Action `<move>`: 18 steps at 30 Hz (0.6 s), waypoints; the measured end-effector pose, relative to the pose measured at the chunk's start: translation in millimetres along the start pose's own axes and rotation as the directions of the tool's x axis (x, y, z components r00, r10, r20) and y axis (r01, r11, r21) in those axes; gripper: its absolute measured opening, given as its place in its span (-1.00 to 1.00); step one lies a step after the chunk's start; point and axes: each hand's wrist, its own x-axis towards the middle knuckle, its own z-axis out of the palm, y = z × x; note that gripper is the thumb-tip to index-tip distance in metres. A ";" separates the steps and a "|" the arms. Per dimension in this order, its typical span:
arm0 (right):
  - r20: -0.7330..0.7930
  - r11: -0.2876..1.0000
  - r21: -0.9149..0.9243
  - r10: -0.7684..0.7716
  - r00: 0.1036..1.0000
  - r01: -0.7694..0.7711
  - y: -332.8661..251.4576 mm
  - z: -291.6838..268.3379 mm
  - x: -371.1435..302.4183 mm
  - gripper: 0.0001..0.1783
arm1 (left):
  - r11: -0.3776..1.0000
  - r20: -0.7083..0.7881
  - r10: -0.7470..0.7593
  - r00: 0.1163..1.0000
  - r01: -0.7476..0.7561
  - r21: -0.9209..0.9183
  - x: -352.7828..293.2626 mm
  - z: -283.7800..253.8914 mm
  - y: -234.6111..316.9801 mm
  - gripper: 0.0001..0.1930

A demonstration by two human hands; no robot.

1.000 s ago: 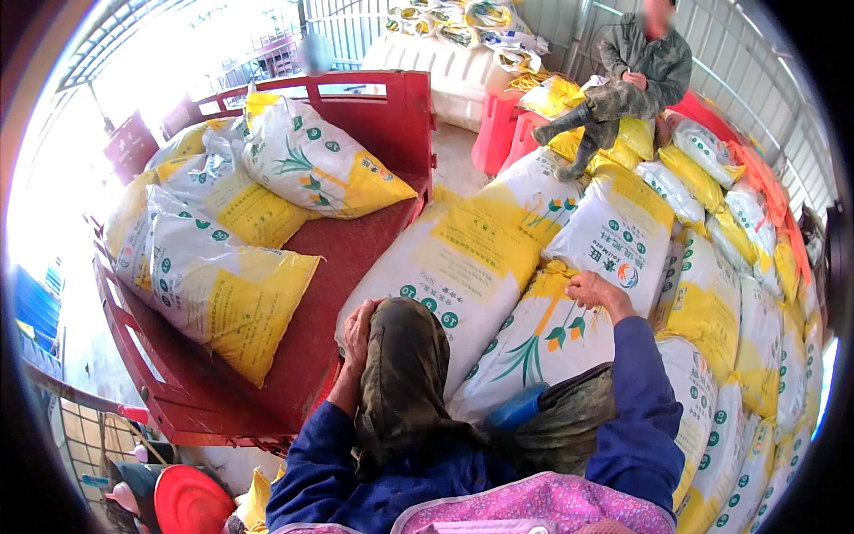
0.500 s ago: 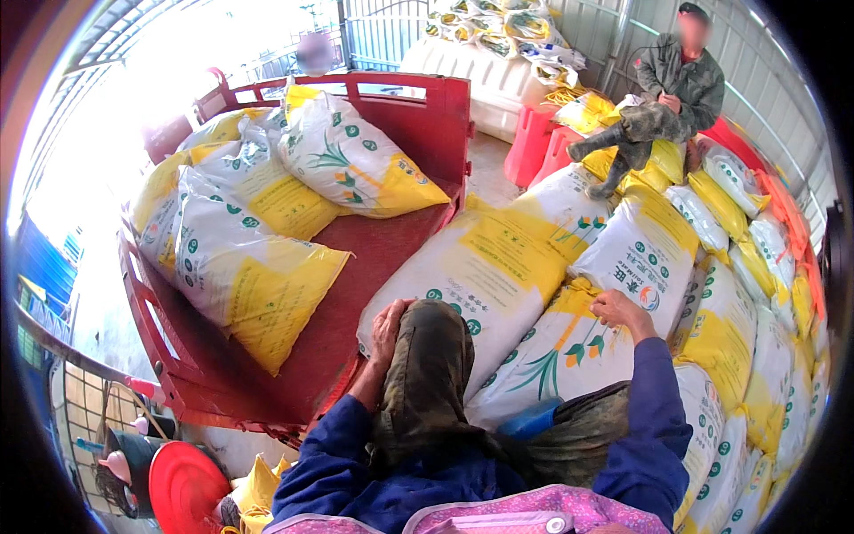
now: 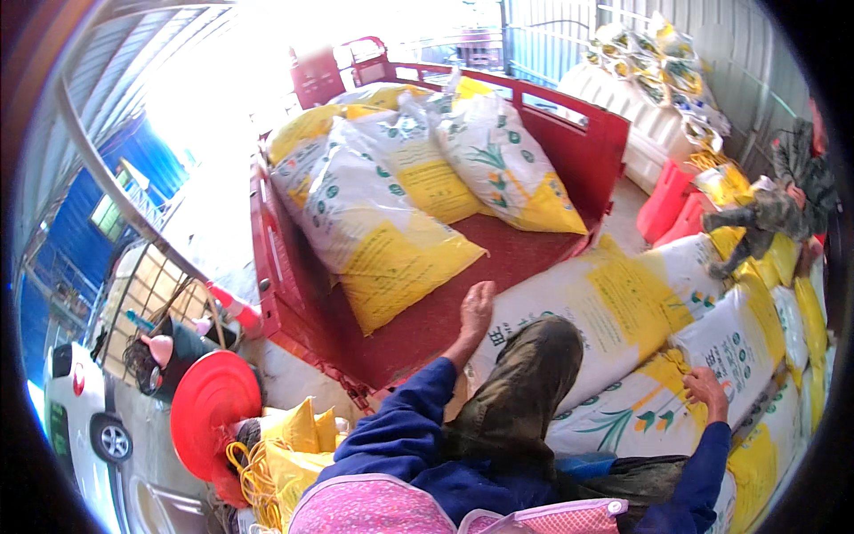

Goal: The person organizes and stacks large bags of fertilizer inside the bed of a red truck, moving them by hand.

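Observation:
My left hand (image 3: 478, 308) is raised beside my knee, over the edge of the red cargo bed (image 3: 455, 313). Its fingers point up, holding nothing that I can see. Just right of it lies a large white and yellow sack (image 3: 553, 335), under my bent leg. My right hand (image 3: 705, 392) hovers at or just above another white and yellow sack (image 3: 648, 418), close to its bunched yellow end. The fingers there are loosely bent and apart, with nothing visible in them. Whether they touch the sack I cannot tell.
Several filled sacks (image 3: 382, 254) lean together in the cargo bed. A person (image 3: 783, 200) sits on stacked sacks at the far right, near red plastic barriers (image 3: 669, 203). At lower left are a red round lid (image 3: 216, 400), yellow bags (image 3: 292, 425) and a white car (image 3: 80, 418).
My view has swung left, so the scene sits farther right. My left hand has lifted off the knee and sack edge toward the cargo bed. My right hand stays by the sack.

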 end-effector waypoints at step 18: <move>-0.011 0.999 0.006 -0.031 0.999 0.032 -2.4 0.0 9.7 -0.65 | 0.907 0.630 -0.305 0.714 0.420 -0.037 -100.1 -13.7 54.2 -0.20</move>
